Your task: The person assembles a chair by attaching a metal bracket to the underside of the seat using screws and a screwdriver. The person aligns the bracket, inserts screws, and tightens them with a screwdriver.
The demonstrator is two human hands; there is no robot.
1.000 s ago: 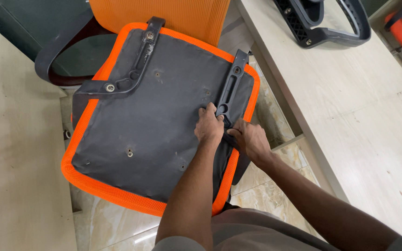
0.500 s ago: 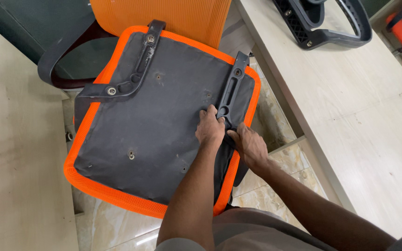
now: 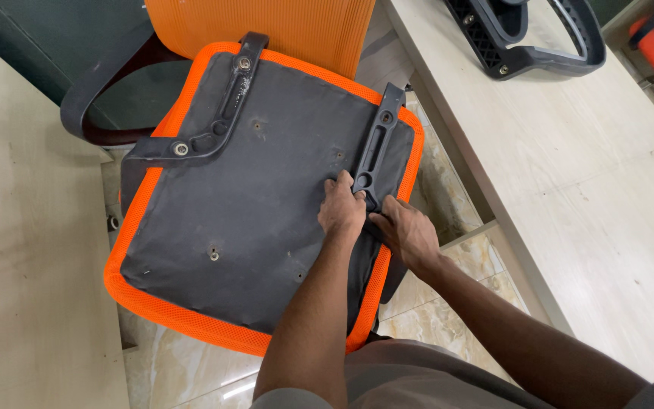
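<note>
Over the upturned orange chair seat (image 3: 221,227) between the two tables, your left hand (image 3: 342,212) presses fingers against the black armrest bracket (image 3: 376,148) while your right hand (image 3: 410,235) grips its lower end.

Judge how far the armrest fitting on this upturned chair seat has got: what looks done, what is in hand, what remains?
Done: the far armrest bracket shows bolts. In hand: left hand and right hand press the near bracket onto the seat underside. Left: its fasteners, hidden.
</note>
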